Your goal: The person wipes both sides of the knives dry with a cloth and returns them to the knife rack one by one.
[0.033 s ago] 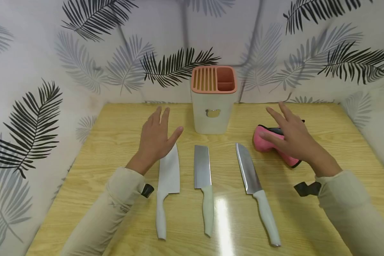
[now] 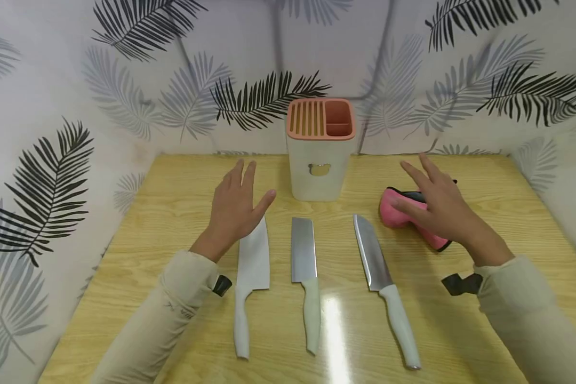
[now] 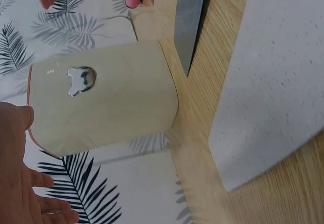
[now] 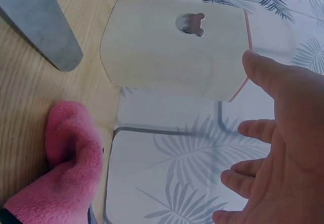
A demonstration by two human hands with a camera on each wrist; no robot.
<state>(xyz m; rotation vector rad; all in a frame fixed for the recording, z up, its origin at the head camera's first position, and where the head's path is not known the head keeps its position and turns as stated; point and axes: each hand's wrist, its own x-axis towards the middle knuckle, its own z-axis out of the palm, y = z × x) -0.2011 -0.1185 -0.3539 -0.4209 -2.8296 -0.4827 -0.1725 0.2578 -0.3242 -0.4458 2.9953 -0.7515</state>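
My left hand [image 2: 235, 208] hovers over the tip of a broad white-bladed cleaver [image 2: 253, 261], fingers spread and holding nothing. In the left wrist view the cleaver's blade [image 3: 273, 82] looks pale and speckled. To its right lie a smaller rectangular-bladed knife [image 2: 304, 250] and a longer knife with a rounded tip [image 2: 375, 256], both with pale handles turned toward me. My right hand [image 2: 441, 208], fingers extended, is above a pink fuzzy cloth item [image 2: 393, 210] with black edging and partly hides it. Neither hand appears to touch anything.
A cream knife holder [image 2: 317, 176] stands upright at the back centre. Its orange top [image 2: 338, 112] has slots on the left and two compartments on the right. Leaf-patterned fabric [image 2: 139, 90] hangs behind and beside the wooden table [image 2: 168, 213].
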